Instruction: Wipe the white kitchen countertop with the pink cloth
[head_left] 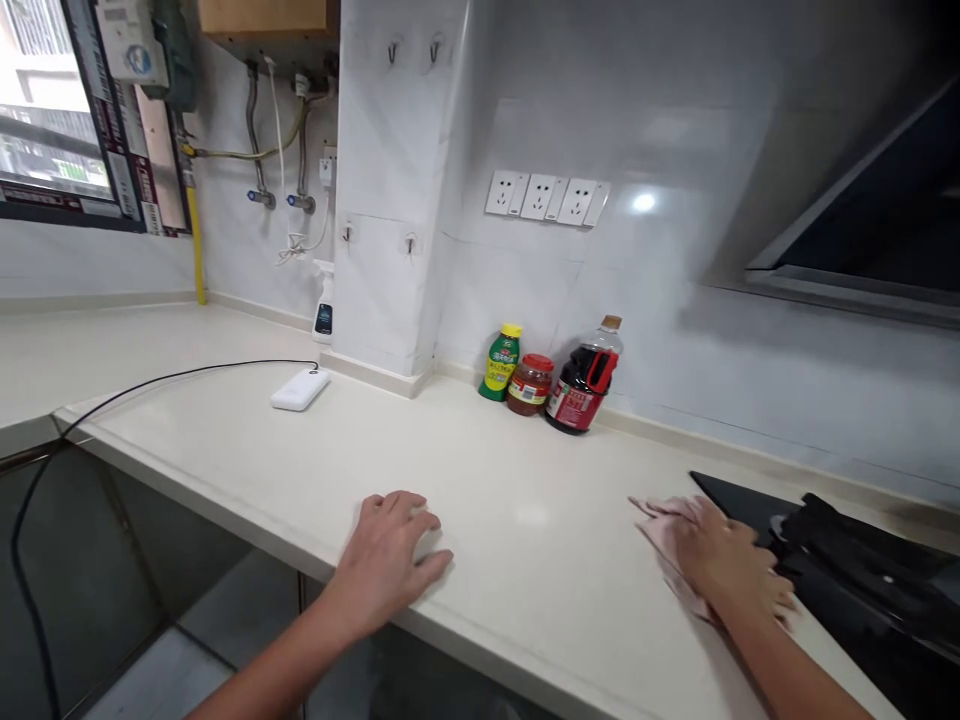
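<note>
My right hand [724, 560] presses a pale pink cloth [664, 530] onto the cream countertop [510, 600], close to the left edge of the black gas stove [847, 580]. Part of the cloth is hidden under the palm. Nearer the counter's front edge, my left hand [391, 550] hovers over or rests on the surface with its fingers apart, and nothing is in it; whether the fingertips touch the counter is hard to tell.
Against the wall stand a green bottle with a yellow cap [500, 362], a red-lidded jar [531, 385] and a dark sauce bottle [583, 378]. A white power bank [301, 389] with a black cable [187, 372] lies left. A spray bottle [323, 303] stands behind the pillar's edge.
</note>
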